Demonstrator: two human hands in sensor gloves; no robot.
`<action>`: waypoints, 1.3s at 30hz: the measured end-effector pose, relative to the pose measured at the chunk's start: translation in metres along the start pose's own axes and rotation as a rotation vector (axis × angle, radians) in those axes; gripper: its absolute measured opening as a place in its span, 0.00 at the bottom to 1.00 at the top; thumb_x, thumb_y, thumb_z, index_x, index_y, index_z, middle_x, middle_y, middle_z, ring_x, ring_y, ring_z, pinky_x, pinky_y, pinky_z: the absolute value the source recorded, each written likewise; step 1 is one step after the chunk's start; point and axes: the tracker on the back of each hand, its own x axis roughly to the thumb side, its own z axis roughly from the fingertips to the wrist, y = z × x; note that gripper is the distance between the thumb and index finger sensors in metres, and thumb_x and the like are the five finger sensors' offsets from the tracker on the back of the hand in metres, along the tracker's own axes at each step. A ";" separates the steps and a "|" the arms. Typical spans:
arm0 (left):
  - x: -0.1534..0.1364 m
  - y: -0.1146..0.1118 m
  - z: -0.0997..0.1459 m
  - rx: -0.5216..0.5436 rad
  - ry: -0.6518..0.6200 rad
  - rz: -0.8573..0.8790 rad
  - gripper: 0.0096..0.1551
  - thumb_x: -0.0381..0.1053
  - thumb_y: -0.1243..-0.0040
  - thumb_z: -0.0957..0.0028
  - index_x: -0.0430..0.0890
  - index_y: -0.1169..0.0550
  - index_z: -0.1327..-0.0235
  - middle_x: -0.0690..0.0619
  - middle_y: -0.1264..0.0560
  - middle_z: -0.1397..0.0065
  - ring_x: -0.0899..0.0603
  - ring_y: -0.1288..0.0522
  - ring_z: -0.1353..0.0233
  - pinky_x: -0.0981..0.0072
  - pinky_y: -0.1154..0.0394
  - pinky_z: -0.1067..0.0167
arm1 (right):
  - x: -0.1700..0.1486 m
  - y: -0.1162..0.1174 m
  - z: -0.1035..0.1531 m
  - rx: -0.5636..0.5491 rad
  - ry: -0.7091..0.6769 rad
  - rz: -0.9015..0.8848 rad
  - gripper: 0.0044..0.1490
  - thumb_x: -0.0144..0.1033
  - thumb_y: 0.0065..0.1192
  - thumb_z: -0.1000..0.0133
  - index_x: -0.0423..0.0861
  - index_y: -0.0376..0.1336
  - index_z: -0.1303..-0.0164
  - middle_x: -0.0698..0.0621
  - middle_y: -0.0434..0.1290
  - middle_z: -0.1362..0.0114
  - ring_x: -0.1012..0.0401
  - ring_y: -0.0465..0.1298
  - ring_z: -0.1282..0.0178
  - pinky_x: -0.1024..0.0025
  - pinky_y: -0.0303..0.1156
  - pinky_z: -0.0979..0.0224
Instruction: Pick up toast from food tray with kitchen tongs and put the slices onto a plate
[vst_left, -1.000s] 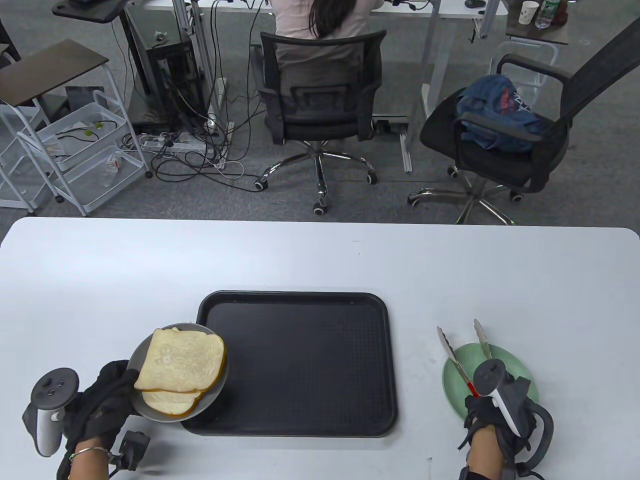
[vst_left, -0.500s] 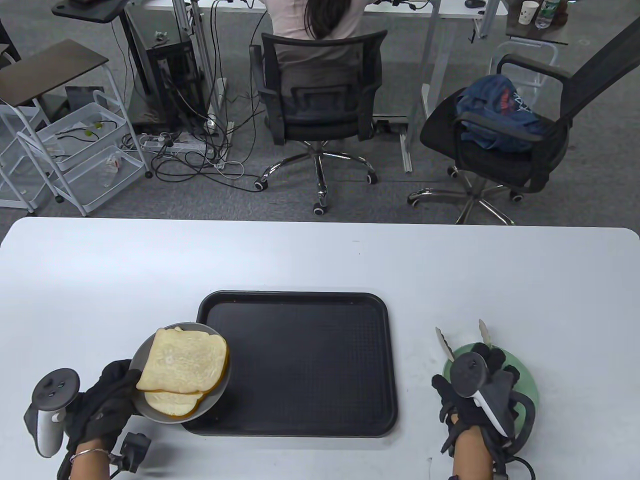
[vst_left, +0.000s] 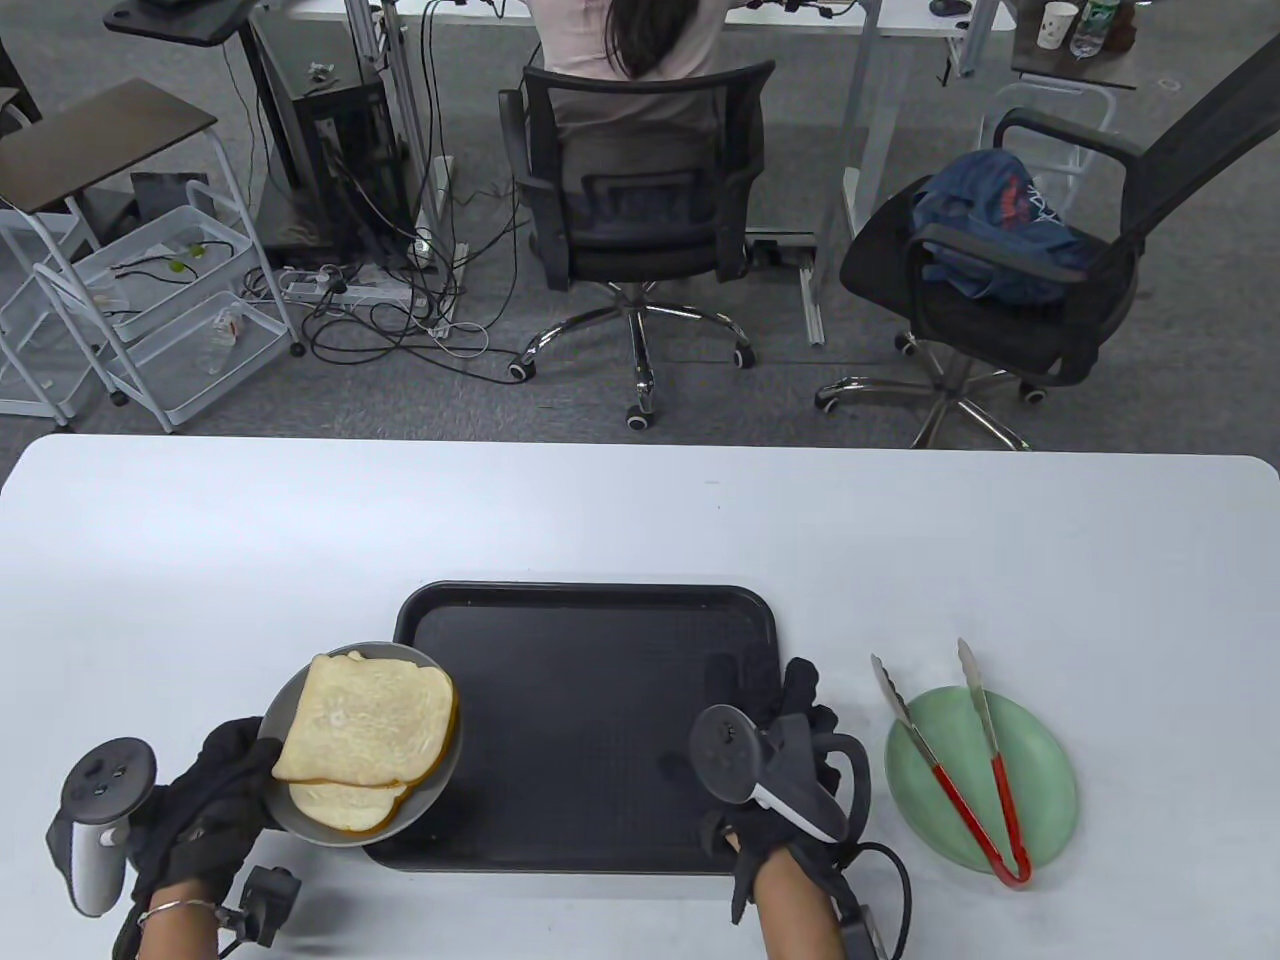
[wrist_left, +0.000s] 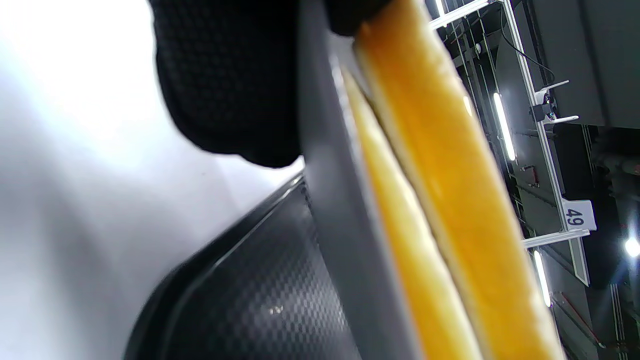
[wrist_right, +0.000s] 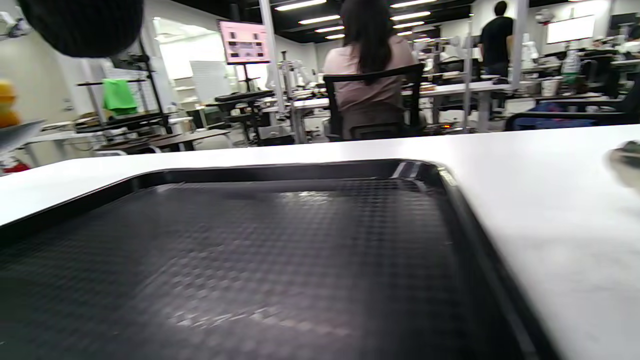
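Observation:
Two toast slices (vst_left: 365, 720) lie stacked on a grey plate (vst_left: 330, 835). My left hand (vst_left: 240, 775) grips that plate by its left rim and holds it above the near left corner of the black food tray (vst_left: 600, 720). In the left wrist view the plate (wrist_left: 340, 215) shows edge-on, with the yellow toast crusts (wrist_left: 440, 175) against it. The red-handled tongs (vst_left: 960, 803) lie loose on a green plate (vst_left: 1040, 760) to the right of the tray. My right hand (vst_left: 790, 700) hovers over the tray's right part, its fingers relaxed and holding nothing. The tray (wrist_right: 250, 260) has nothing on it.
The white table (vst_left: 640, 520) stretches beyond the tray. Behind its far edge stand office chairs (vst_left: 640, 200), one with a seated person, and a white wire cart (vst_left: 150, 300) at the far left.
My right hand let go of the tongs on the green plate and moved left over the tray. The left hand and its plate of toast barely moved.

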 end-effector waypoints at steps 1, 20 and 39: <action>0.000 0.000 0.000 0.000 0.001 0.000 0.29 0.49 0.49 0.35 0.40 0.37 0.24 0.44 0.21 0.37 0.47 0.10 0.55 0.74 0.09 0.60 | 0.005 0.004 0.001 0.003 -0.022 0.009 0.65 0.66 0.59 0.53 0.39 0.34 0.23 0.28 0.35 0.20 0.21 0.39 0.29 0.20 0.49 0.38; -0.004 0.002 -0.004 -0.010 0.045 0.024 0.30 0.49 0.50 0.34 0.41 0.40 0.22 0.43 0.24 0.34 0.46 0.11 0.51 0.72 0.10 0.56 | 0.018 0.065 0.004 0.056 -0.202 0.031 0.64 0.65 0.58 0.52 0.38 0.36 0.23 0.28 0.36 0.19 0.21 0.39 0.29 0.20 0.47 0.38; -0.044 0.028 -0.015 0.141 0.234 0.228 0.35 0.49 0.58 0.29 0.39 0.56 0.21 0.41 0.38 0.24 0.45 0.18 0.35 0.74 0.13 0.39 | 0.013 0.071 0.005 0.089 -0.249 -0.078 0.63 0.64 0.57 0.51 0.37 0.35 0.24 0.27 0.35 0.20 0.21 0.37 0.29 0.20 0.47 0.38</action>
